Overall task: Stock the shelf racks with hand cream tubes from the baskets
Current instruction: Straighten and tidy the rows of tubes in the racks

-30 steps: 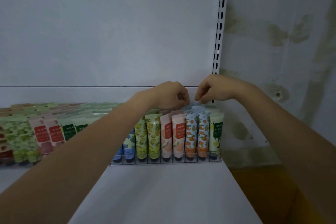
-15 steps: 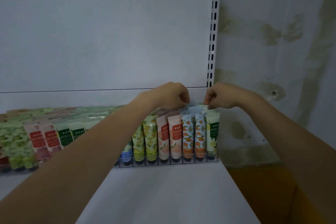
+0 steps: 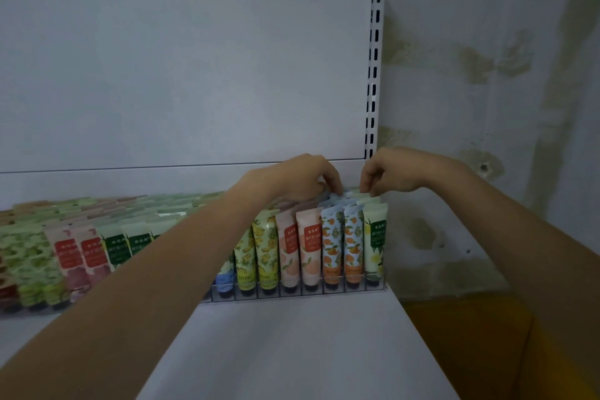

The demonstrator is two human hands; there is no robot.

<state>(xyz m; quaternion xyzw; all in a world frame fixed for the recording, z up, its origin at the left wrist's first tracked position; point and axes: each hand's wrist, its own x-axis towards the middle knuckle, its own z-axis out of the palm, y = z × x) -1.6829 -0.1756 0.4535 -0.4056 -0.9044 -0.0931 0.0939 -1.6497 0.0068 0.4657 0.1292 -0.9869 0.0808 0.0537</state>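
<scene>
Pastel tubes upright, caps seemingly all downward

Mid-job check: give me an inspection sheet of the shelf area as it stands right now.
Surface: white shelf, bare in front of the rack.
Job's things: hand cream tubes stand caps down in rows in a clear rack; no baskets in view.
Clutter: nothing seen.
Grippers: left hand and right hand have curled fingers at the tube tops in the back rows at the rack's right end; whether either has a grip on a tube cannot be told.
Cables: nothing seen.
Surroundings: white back panel, slotted upright, stained wall to the right.
</scene>
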